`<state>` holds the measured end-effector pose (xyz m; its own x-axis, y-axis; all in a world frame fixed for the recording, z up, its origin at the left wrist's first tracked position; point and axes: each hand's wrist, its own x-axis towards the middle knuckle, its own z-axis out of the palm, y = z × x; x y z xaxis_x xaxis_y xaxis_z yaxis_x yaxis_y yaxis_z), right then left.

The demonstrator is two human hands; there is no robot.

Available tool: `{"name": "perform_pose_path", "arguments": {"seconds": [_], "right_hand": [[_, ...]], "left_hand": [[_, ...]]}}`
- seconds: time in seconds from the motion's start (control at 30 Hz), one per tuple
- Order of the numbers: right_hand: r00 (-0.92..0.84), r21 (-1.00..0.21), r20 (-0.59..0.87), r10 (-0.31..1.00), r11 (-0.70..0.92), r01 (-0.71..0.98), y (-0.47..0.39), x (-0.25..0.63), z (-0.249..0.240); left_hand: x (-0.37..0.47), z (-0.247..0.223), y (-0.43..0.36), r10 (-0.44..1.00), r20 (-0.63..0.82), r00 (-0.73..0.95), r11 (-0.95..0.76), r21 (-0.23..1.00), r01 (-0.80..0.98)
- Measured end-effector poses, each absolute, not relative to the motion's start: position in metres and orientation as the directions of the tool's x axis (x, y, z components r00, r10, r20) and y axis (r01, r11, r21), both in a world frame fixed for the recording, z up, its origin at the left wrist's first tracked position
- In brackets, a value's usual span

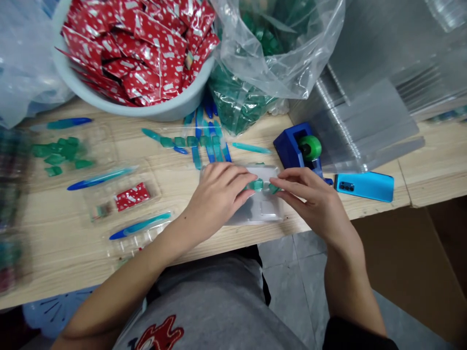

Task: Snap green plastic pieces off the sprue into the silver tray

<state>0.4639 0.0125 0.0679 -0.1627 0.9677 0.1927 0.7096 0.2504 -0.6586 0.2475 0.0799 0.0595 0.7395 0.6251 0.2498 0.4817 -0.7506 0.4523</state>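
Observation:
My left hand (219, 192) is closed in a pinch, its fingertips at a small translucent green piece (258, 184). Another green piece (273, 188) sits between the thumb and fingers of my right hand (310, 197). Both hands are over the clear plastic tray (248, 211) at the table's front edge, and my left hand covers part of it. Just behind the tray lies a row of similar green pieces (191, 141). Among them and beyond are several blue and teal pen-shaped pieces (210, 146). A lone teal one (251, 148) lies close behind the tray.
Behind stand a pale basin (146, 113) of red dotted packets and a clear bag (241, 102) of green pieces. A blue tape dispenser (290, 146), a blue phone (365, 186) and stacked clear trays (339, 121) are right. Filled trays (153, 180) lie left.

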Motion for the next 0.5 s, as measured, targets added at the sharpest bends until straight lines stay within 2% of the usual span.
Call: {"name": "perform_pose_path", "arguments": {"seconds": [0.23,0.5], "right_hand": [[-0.090,-0.622,0.286,0.954,0.256,0.740,0.015,0.456,0.066],[-0.194,-0.610,0.261,0.946,0.317,0.726,0.004,0.451,0.065]], "left_hand": [[0.256,0.057,0.082,0.575,0.302,0.760,-0.807,0.360,0.467],[0.256,0.056,0.086,0.573,0.286,0.768,-0.799,0.406,0.444]]}}
